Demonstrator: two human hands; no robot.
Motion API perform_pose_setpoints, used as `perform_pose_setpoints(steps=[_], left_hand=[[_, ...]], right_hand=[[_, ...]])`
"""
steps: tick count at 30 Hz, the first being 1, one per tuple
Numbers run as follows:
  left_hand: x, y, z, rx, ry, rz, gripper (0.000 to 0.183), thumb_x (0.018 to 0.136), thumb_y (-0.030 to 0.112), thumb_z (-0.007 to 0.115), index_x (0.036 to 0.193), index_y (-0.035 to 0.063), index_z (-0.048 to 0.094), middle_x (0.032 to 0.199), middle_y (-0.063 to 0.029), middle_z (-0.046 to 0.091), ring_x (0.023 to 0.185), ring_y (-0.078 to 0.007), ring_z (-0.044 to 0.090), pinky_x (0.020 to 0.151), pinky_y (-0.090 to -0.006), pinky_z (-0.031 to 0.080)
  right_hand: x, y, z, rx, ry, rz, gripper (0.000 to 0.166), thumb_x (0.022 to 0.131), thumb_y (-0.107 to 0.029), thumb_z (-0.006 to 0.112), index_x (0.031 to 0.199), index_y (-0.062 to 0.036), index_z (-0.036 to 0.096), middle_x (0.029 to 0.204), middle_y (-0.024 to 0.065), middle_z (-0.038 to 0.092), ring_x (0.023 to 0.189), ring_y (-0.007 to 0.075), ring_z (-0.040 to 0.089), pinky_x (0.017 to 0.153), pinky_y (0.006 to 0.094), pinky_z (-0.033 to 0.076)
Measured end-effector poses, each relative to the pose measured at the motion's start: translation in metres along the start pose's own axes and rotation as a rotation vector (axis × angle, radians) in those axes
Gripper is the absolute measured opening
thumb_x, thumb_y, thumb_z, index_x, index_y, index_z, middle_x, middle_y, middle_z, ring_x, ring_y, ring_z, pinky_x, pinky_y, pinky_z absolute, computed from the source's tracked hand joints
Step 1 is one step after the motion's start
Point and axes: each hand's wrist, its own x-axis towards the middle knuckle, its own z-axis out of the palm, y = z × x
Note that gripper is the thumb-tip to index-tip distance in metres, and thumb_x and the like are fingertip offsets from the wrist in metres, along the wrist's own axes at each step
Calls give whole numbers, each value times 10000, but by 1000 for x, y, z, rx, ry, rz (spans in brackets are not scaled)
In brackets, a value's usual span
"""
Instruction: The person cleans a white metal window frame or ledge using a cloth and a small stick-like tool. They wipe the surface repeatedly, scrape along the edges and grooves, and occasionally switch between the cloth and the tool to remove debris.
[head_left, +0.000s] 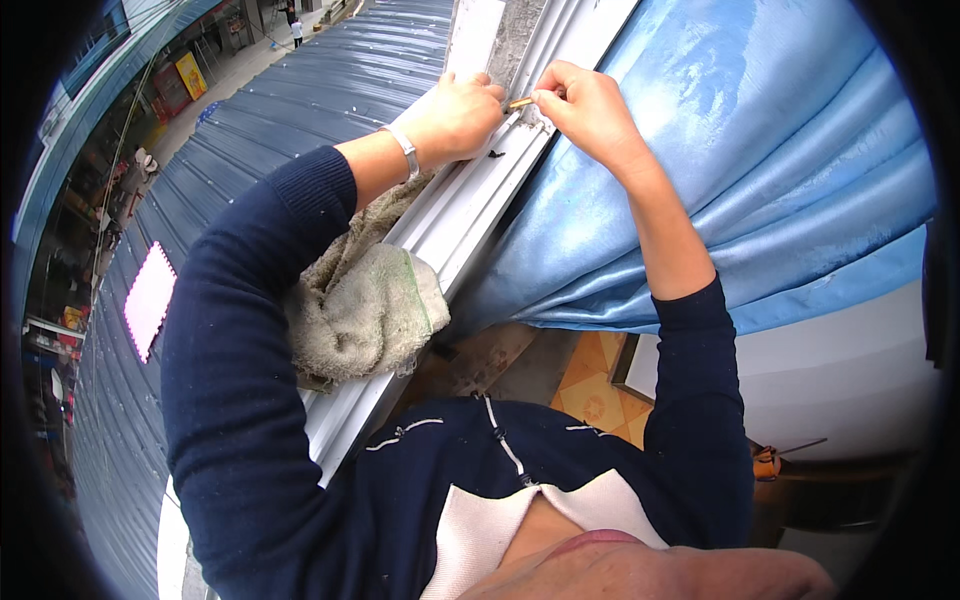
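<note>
Pinched between the thumb and forefinger of my right hand (589, 109) is a thin yellowish stick (522, 102). Its tip points down into the track of a white window frame (442, 225). My left hand (469, 116) bends over the outer side of the same frame, just left of the stick. The fingers there are curled, and whether they grip anything is hidden. A small dark clump (496, 154) lies on the track below both hands. Nearer to me, a crumpled grey-beige towel (375, 315) drapes over the sill.
A shiny blue curtain (750, 165) hangs along the right of the frame. Outside on the left slopes a dark corrugated metal roof (247, 127) bearing a pink mat (150, 300). A street with a distant person (297, 31) lies beyond. Orange patterned floor tiles (596, 382) show indoors.
</note>
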Motion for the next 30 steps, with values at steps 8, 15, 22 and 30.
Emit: perform_pose_setpoints(steps=[8, 15, 22, 30], left_hand=[[-19, -40, -42, -1, 168, -198, 226, 751, 14, 585, 905, 132, 701, 1345, -6, 500, 1220, -206, 478, 1043, -514, 315], [-58, -117, -53, 688, 335, -318, 423, 774, 49, 643, 1170, 182, 576, 1380, -123, 388, 1314, -285, 325, 1053, -552, 228], [-16, 12, -14, 111, 191, 212, 79, 723, 176, 670, 796, 151, 687, 1202, -69, 523, 1275, -231, 379, 1088, -570, 182], [-6, 26, 0, 270, 123, 204, 129, 753, 161, 604, 671, 105, 685, 1230, -56, 523, 1244, -237, 403, 1055, -560, 273]], right_hand=[[3, 9, 2, 175, 112, 15, 158, 821, -188, 611, 831, -33, 642, 617, 70, 624, 535, 134, 588, 547, 284, 469], [4, -1, 3, 249, 118, -35, 134, 830, -169, 613, 837, -37, 638, 606, 43, 609, 528, 101, 564, 533, 278, 458], [-7, 1, -3, 231, 129, -18, 113, 825, -153, 627, 833, -41, 630, 636, 88, 629, 551, 143, 607, 533, 286, 472], [-7, 8, -4, 300, 211, -39, 121, 837, -158, 633, 833, -37, 629, 615, 41, 608, 528, 90, 557, 512, 251, 445]])
